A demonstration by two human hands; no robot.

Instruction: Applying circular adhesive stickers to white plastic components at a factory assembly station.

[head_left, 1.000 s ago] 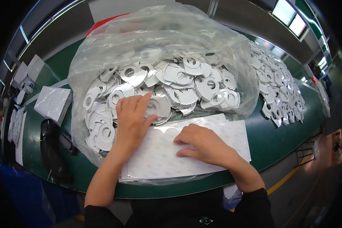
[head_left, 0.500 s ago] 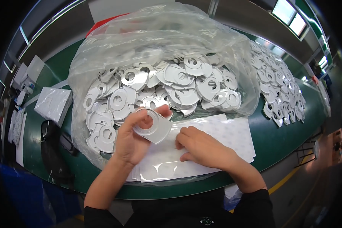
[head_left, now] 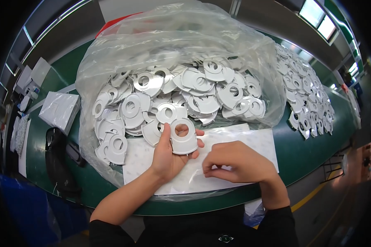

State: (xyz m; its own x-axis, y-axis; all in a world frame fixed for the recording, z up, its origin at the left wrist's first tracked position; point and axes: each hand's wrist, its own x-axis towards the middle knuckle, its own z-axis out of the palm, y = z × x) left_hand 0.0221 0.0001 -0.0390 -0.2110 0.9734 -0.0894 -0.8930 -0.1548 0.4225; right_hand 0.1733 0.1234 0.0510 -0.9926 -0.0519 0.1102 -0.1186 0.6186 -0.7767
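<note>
My left hand (head_left: 165,159) holds a flat white plastic part (head_left: 184,144) with a large round hole, its face turned toward me. The thumb lies along the part's left edge, and fingertips show past its right edge. To the right, my right hand (head_left: 239,162) hovers over the sheets with fingers curled and pressed to the thumb. Whatever those fingertips hold, if anything, is hidden. Beneath both hands lie glossy white sheets (head_left: 259,144) with faint round marks. Just beyond, a heap of like white parts (head_left: 200,103) sits in the mouth of a large clear plastic bag (head_left: 173,41).
Another pile of white parts (head_left: 305,94) covers the right side of the green table (head_left: 292,152). On the left are a plastic-wrapped white package (head_left: 59,111), a black cloth-like item (head_left: 58,164) and a small dark device (head_left: 75,154).
My left hand has moved right and turned the white part upright, facing me. My right hand has shifted slightly right, its fingers curling in more tightly.
</note>
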